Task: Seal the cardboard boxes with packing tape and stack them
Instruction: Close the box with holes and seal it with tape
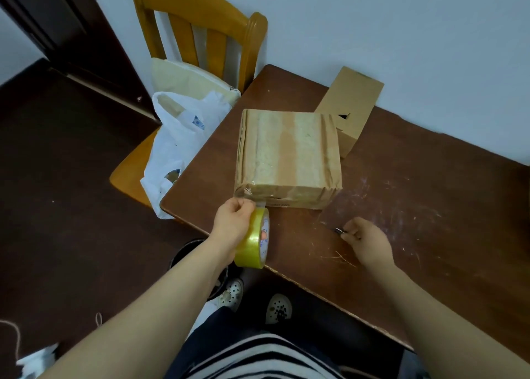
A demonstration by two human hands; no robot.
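Hands first: left hand (233,220) pinches the strand off the yellow tape roll (253,239) just before the near-left corner of the taped cardboard box (288,154), likely holding it taut for cutting. Right hand (365,239), also before that box, curls round a small metal-tipped tool (339,230), probably a cutter. Second cardboard box (348,108) lies tilted just behind it.

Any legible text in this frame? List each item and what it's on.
Tape roll, core side: blue and orange print, too blurred to read.
Taped box, low on the near face: dark print, too blurred to read.
Plastic bag: blue marking, too blurred to read.
No text here can be quoted.
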